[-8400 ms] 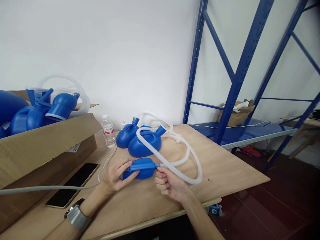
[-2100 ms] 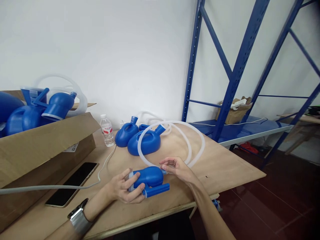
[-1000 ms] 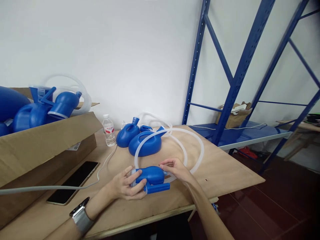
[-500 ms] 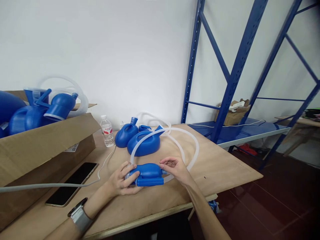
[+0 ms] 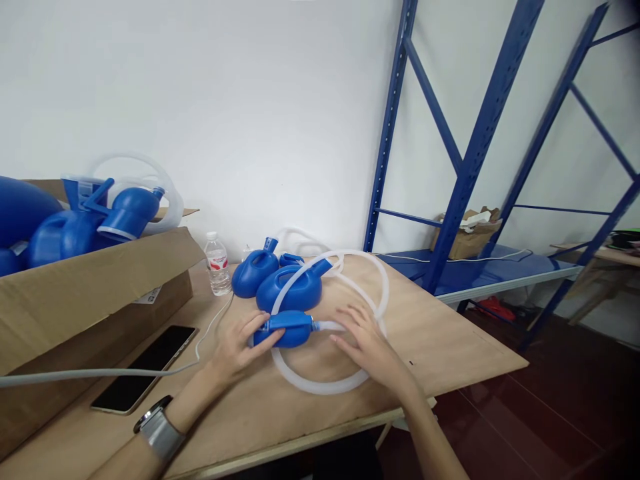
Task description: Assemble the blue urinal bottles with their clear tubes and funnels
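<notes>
A blue plastic cup-shaped fitting (image 5: 293,331) with a strap-like handle lies sideways just above the table, and my left hand (image 5: 239,345) grips its wide end between thumb and fingers. From its narrow end on the right runs a translucent white hose (image 5: 325,387), which loops round on the tabletop. My right hand (image 5: 367,343) is over the hose with its fingers spread, apart from the fitting. Behind the fitting stand two blue plastic jugs, one with a long spout (image 5: 290,293) and one further left (image 5: 256,270).
On the left, an open cardboard box (image 5: 165,293) holds several blue plastic parts (image 5: 65,237) and coiled hose. A phone (image 5: 145,367) lies beside it, crossed by a white cable (image 5: 90,373). A water bottle (image 5: 217,263) stands behind. Blue metal shelving (image 5: 465,167) rises at the right.
The blue fitting has been turned so its handle faces upward, and the hose now shows at its narrow end. My right hand has opened from a pinch. The hose loop has swung toward me.
</notes>
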The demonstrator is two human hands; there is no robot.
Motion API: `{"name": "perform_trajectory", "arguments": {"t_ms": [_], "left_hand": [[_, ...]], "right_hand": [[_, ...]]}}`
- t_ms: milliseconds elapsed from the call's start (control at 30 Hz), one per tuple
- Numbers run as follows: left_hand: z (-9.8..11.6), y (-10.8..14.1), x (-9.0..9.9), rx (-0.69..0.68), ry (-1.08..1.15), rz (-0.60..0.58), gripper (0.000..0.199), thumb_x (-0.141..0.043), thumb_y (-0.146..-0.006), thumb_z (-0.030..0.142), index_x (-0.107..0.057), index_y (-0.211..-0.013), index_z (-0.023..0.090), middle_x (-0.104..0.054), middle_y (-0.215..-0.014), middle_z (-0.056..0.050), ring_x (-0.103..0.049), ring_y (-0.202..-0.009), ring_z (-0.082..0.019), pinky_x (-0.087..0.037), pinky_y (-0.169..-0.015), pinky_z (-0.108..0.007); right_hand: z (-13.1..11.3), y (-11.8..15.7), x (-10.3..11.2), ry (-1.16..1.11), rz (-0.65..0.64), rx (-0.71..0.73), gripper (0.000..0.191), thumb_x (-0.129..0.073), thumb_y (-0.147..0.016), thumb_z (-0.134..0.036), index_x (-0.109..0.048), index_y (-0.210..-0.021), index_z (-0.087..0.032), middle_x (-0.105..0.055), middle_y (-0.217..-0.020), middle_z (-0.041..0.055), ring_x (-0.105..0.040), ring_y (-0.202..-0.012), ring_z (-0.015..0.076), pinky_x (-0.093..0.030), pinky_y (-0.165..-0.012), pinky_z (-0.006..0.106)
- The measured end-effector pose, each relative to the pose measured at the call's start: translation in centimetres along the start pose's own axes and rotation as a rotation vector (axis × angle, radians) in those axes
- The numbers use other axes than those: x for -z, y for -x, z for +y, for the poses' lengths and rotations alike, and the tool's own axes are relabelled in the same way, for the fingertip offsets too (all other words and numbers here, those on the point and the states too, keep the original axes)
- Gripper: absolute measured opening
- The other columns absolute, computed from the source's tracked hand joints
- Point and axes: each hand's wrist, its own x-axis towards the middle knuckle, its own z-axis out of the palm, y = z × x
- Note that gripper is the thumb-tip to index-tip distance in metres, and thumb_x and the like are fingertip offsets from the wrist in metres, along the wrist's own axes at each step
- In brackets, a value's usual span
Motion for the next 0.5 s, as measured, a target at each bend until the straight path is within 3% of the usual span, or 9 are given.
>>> {"name": "perform_trajectory", "arguments": {"t_ms": [100,200,333,433,500], "left_hand": [[-0.3,-0.4,0.3,0.042,-0.148,0.097,0.045,-0.059,-0.097,0.015,-0.062,-0.136,0.037,-0.056,-0.133,-0.009,-0.062,-0.12,-0.027,-0.055,-0.101,-0.043],[0.0,-0.9,0.3,0.231,-0.194,0.145,0.047,-0.066,-0.093,0.021,-0.06,-0.138,0.034,-0.05,-0.136,-0.012,-0.059,-0.123,-0.03,-0.055,-0.102,-0.046],[0.0,-1.5,0.3,0.513,-0.127,0.224,0.048,-0.068,-0.093,0.03,-0.057,-0.14,0.031,-0.043,-0.139,-0.012,-0.054,-0.13,-0.032,-0.049,-0.11,-0.047],[-0.4,-1.8,0.3,0.689,-0.07,0.328,0.051,-0.069,-0.092,0.038,-0.056,-0.14,0.027,-0.04,-0.139,-0.013,-0.052,-0.131,-0.032,-0.046,-0.114,-0.048],[-0.6,-2.0,0.3,0.791,-0.052,0.377,0.056,-0.071,-0.09,0.043,-0.055,-0.14,0.025,-0.039,-0.139,-0.013,-0.05,-0.133,-0.033,-0.043,-0.116,-0.05]], "right_hand": [[1.5,0.1,-0.2,0.225,0.218,-0.067,0.056,-0.053,-0.097,-0.045,-0.049,-0.152,-0.031,-0.036,-0.162,0.0116,-0.022,-0.154,0.0391,-0.018,-0.122,0.064],[3.3,0.5,-1.0,0.279,0.294,-0.175,0.076,-0.053,-0.096,-0.048,-0.027,-0.162,-0.024,-0.025,-0.165,0.0167,-0.021,-0.154,0.0386,-0.026,-0.121,0.059],[6.2,1.4,-1.8,0.281,0.07,-0.405,0.1,-0.062,-0.086,-0.054,-0.013,-0.165,-0.017,-0.022,-0.166,0.0212,-0.022,-0.155,0.0403,-0.029,-0.12,0.056],[7.8,1.6,-1.8,0.276,-0.158,-0.459,0.093,-0.06,-0.086,-0.055,-0.024,-0.162,-0.016,-0.036,-0.161,0.0205,-0.032,-0.151,0.038,-0.031,-0.12,0.051],[8.3,1.0,-1.5,0.305,-0.238,-0.455,0.083,-0.058,-0.089,-0.055,-0.034,-0.159,-0.018,-0.041,-0.159,0.02,-0.033,-0.15,0.0382,-0.03,-0.12,0.051]]}}
